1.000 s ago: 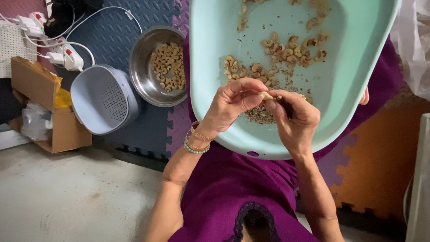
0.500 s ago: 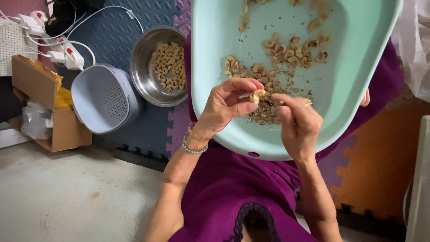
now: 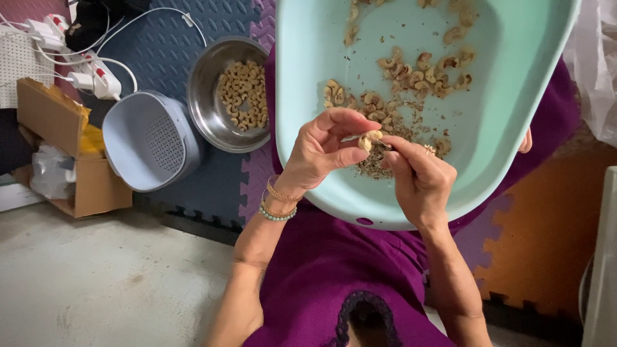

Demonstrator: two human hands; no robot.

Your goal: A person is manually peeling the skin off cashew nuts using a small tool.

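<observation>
A mint-green plastic tub (image 3: pixel 508 122) rests on my lap, with several unpeeled cashew nuts (image 3: pixel 418 71) and a heap of brown skin flakes (image 3: pixel 376 164) in it. My left hand (image 3: pixel 324 151) pinches a pale cashew nut (image 3: pixel 368 139) between thumb and fingers above the flakes. My right hand (image 3: pixel 418 180) is right next to it, its fingertips touching the same nut. A ring shows on a right-hand finger. Bracelets circle my left wrist.
A steel bowl (image 3: pixel 205 103) with peeled cashews (image 3: pixel 243 95) sits on the foam floor mat to the left. Beside it lie a grey perforated basket (image 3: pixel 151 141), a cardboard box (image 3: pixel 58 148) and a white power strip with cables (image 3: pixel 96 77). Bare concrete floor is at lower left.
My right hand drew away from the nut half a second ago and has come back to it. The left hand keeps hold of the nut, shifted slightly left.
</observation>
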